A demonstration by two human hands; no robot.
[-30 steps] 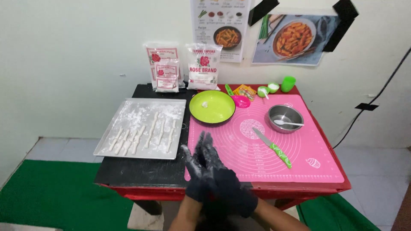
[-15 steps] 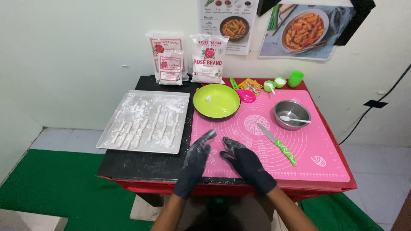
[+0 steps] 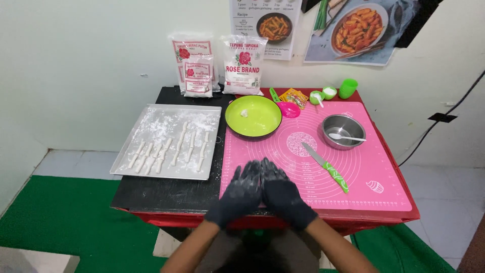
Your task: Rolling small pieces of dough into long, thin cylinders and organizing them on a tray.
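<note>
Left hand (image 3: pixel 241 194) and right hand (image 3: pixel 283 193), gloved and floured, press palms together above the mat (image 3: pixel 374 167); whether any dough is inside cannot be told. Grip: flat.

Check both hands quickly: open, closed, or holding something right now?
Left hand: open, gloved, fingers spread, holding nothing, pressed side by side against the right over the pink mat.
Right hand: open, gloved, holding nothing.
</note>
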